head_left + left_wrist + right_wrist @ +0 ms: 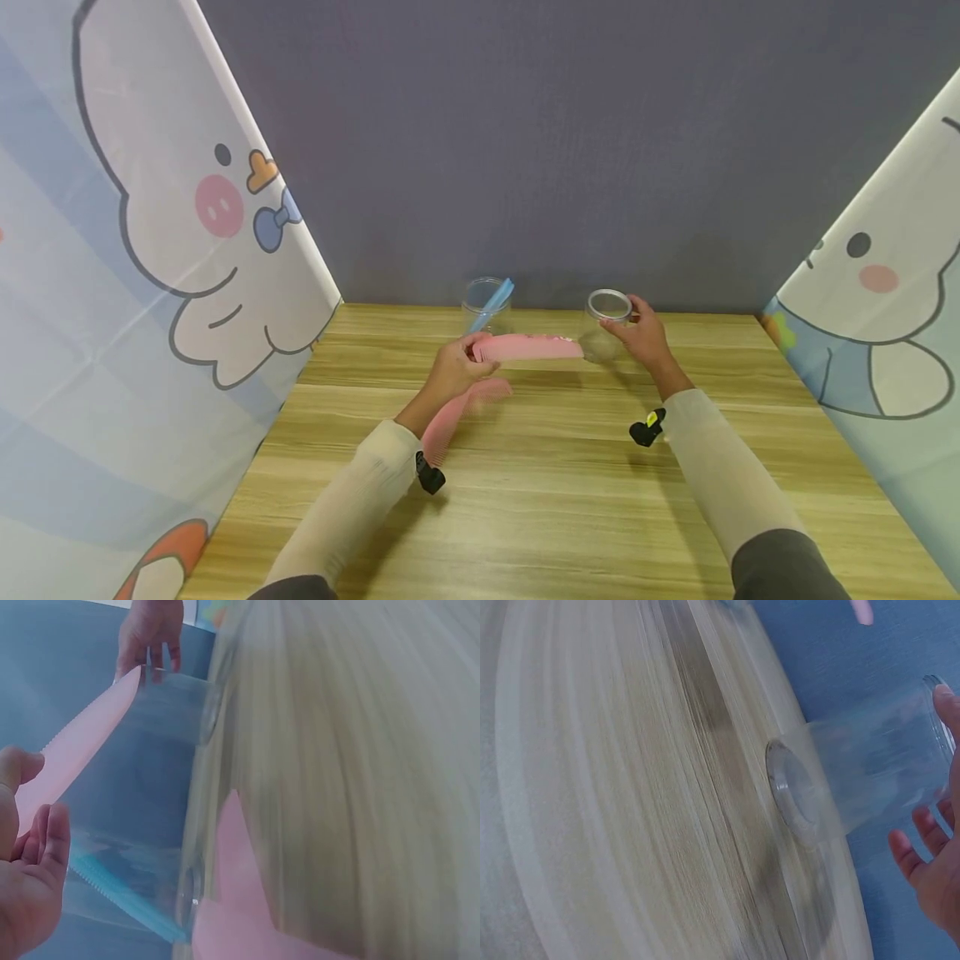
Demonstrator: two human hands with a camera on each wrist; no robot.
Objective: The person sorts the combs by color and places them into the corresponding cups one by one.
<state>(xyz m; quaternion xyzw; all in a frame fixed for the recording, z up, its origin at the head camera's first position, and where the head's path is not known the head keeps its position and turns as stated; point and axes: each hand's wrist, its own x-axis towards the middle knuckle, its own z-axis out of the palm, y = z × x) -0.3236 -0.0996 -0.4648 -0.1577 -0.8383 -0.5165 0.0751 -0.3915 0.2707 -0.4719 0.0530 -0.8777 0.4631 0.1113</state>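
My left hand (450,371) grips a pink comb (528,347) by one end and holds it level above the table. The comb's free end points right, near a clear jar (600,343). My right hand (643,337) holds that jar near its rim, thumb in front and fingers at the far side; the right wrist view shows nothing inside the jar (877,765). Whether its base touches the table I cannot tell. Behind my left hand, a second clear jar (477,293) has a blue comb (491,305) leaning in it. Pink combs (442,429) lie overlapping under my left wrist, partly hidden.
The wood-grain table (570,500) ends at a dark grey panel (525,150) close behind both jars. Cartoon-printed sheets stand along the left side (247,325) and the right side (885,300).
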